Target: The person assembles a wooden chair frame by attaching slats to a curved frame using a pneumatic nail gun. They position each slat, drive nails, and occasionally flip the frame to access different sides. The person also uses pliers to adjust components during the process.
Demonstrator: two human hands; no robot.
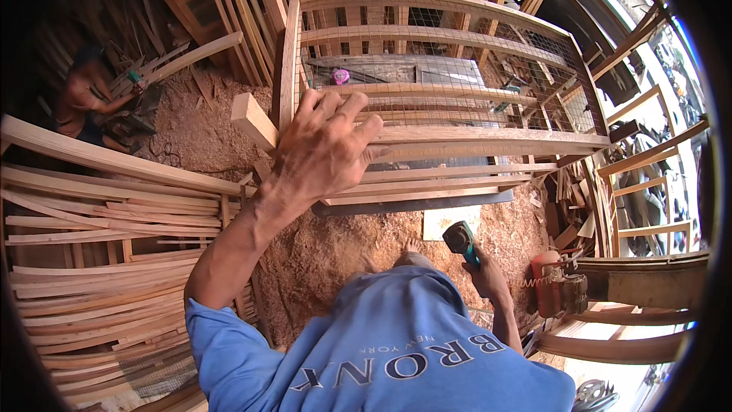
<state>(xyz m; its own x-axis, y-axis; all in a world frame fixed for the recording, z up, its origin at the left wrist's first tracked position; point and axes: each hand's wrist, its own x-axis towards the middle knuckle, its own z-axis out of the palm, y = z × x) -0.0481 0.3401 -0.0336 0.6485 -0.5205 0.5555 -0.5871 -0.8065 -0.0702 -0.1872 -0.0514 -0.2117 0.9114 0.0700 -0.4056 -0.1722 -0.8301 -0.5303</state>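
Bending its fingers over the near left part of a wooden frame [473,135], the left hand [324,137] in the head view has hold of the near rail, knuckles raised, fingers slightly apart and the thumb along the rail's near side. The frame stands in the upper middle, in front of the person, with wire mesh [435,38] across its upper face and slats running below. The right hand [489,278], lower and to the right, is closed around the teal handle of a handheld tool [460,238], whose dark head points up and left, apart from the frame. Just behind that head a pale board [450,223] lies on the floor among wood shavings [305,248]. Seen through the mesh are a dark panel [450,70] and a small pink round object [341,76]. Beside the left wrist juts a squared timber end [254,122]. To the right of the right hand sits a red machine [545,282], with a coiled hose [522,283] next to it. Long wooden strips [114,282] are stacked at left; beyond them, a co-worker [88,99] crouches in shadow.
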